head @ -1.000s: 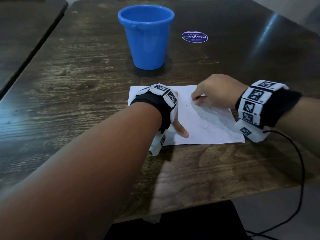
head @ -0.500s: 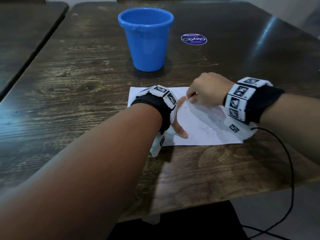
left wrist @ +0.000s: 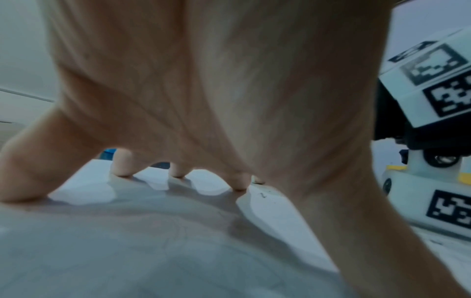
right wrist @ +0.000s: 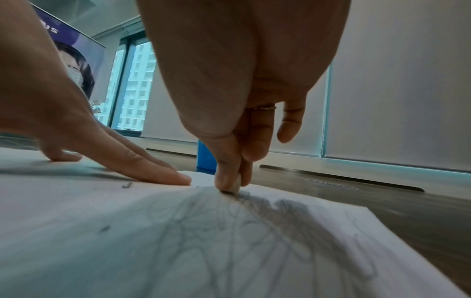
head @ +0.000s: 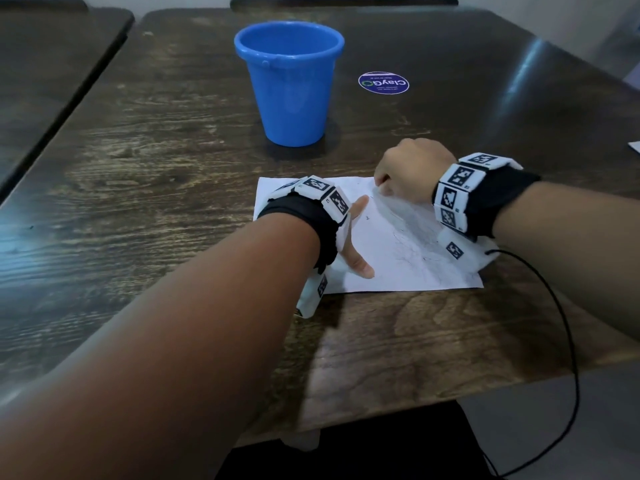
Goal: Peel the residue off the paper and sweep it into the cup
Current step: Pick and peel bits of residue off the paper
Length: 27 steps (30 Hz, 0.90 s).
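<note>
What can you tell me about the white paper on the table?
The paper is a white sheet lying flat on the dark wooden table, just in front of the blue cup. Grey pencil scribbles cover its right half, and a few dark crumbs lie on it. The left hand presses it down with spread fingers. The right hand pinches a small eraser against its far edge.

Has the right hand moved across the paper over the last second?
Yes. The right hand has slid from mid-sheet to the far edge of the paper, toward the blue cup.
</note>
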Each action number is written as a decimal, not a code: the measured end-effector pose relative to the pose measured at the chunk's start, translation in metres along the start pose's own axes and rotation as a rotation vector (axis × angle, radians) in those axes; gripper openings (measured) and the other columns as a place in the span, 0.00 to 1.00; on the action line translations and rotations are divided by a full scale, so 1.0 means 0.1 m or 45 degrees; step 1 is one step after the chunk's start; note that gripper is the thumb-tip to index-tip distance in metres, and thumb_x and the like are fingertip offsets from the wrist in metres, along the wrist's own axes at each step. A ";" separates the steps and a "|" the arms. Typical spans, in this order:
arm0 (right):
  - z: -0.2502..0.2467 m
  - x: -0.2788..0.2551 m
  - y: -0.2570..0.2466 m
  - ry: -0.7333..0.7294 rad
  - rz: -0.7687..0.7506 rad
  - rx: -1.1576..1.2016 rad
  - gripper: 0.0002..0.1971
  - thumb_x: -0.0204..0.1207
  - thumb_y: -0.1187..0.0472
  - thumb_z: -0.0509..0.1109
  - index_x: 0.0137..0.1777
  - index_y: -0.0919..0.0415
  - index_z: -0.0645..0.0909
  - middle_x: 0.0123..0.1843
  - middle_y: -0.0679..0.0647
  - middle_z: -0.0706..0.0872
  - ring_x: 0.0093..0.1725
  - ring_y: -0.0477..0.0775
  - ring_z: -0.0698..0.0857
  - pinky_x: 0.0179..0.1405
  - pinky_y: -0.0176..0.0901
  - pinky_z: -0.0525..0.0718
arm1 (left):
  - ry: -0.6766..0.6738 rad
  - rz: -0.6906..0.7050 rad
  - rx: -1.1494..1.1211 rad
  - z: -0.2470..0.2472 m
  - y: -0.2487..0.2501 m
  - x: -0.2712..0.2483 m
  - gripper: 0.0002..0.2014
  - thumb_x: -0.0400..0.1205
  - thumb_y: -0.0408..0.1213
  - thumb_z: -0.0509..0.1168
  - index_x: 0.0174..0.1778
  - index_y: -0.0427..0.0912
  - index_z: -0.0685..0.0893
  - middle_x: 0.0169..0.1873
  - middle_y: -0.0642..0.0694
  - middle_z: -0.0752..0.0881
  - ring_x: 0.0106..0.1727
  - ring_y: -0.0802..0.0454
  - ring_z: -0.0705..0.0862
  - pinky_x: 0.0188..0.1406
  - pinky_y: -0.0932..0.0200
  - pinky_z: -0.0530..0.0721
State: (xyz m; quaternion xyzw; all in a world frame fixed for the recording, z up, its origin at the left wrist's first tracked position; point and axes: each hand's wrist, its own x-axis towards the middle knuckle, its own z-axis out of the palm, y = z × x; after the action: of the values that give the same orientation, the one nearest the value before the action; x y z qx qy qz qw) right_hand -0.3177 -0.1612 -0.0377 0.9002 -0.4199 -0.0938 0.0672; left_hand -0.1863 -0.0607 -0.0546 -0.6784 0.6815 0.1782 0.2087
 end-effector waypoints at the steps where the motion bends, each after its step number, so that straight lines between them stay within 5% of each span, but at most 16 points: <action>1: 0.01 0.01 -0.01 0.002 -0.014 0.002 0.07 0.74 0.62 0.70 0.45 0.58 0.90 0.43 0.60 0.90 0.46 0.66 0.88 0.42 0.55 0.88 | -0.002 -0.001 -0.001 0.00 0.00 0.01 0.67 0.64 0.76 0.72 0.87 0.61 0.33 0.89 0.38 0.47 0.87 0.31 0.54 0.80 0.32 0.60; 5: 0.09 -0.16 0.00 0.030 -0.168 0.019 0.06 0.73 0.59 0.69 0.42 0.58 0.88 0.39 0.57 0.89 0.42 0.65 0.87 0.41 0.56 0.88 | 0.024 -0.029 0.073 -0.04 0.00 0.03 0.72 0.55 0.82 0.71 0.87 0.64 0.35 0.88 0.36 0.52 0.84 0.30 0.62 0.75 0.34 0.69; 9: 0.17 -0.49 0.01 -0.001 -0.281 0.008 0.05 0.76 0.54 0.69 0.43 0.49 0.87 0.38 0.49 0.89 0.40 0.57 0.84 0.41 0.49 0.83 | 0.052 -0.002 0.104 -0.07 0.01 0.01 0.71 0.57 0.81 0.71 0.88 0.61 0.36 0.88 0.35 0.52 0.84 0.30 0.61 0.75 0.34 0.70; 14: 0.14 -0.53 0.01 0.029 -0.227 -0.025 0.06 0.77 0.52 0.69 0.48 0.46 0.89 0.42 0.46 0.91 0.45 0.57 0.86 0.45 0.45 0.81 | 0.051 -0.010 0.111 -0.08 0.02 0.01 0.70 0.58 0.80 0.72 0.88 0.62 0.36 0.88 0.36 0.52 0.84 0.30 0.61 0.74 0.35 0.70; 21: 0.01 -0.16 -0.03 -0.026 -0.083 0.148 0.07 0.77 0.57 0.73 0.49 0.47 0.91 0.47 0.50 0.91 0.49 0.60 0.86 0.48 0.52 0.86 | 0.016 -0.028 0.118 -0.07 0.03 0.01 0.70 0.58 0.80 0.71 0.88 0.62 0.35 0.87 0.34 0.54 0.83 0.30 0.64 0.74 0.35 0.71; 27: 0.15 -0.32 -0.01 0.016 -0.205 0.089 0.05 0.76 0.56 0.70 0.45 0.49 0.89 0.40 0.50 0.89 0.43 0.60 0.85 0.43 0.49 0.84 | 0.028 -0.024 0.096 -0.06 0.02 0.01 0.70 0.58 0.80 0.72 0.88 0.63 0.36 0.88 0.37 0.52 0.84 0.31 0.62 0.75 0.36 0.70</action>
State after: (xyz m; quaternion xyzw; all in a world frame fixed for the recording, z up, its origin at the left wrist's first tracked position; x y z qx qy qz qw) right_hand -0.3406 -0.1366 -0.0486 0.9334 -0.3488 -0.0784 0.0307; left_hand -0.1885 -0.0647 -0.0496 -0.6783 0.6836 0.1429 0.2282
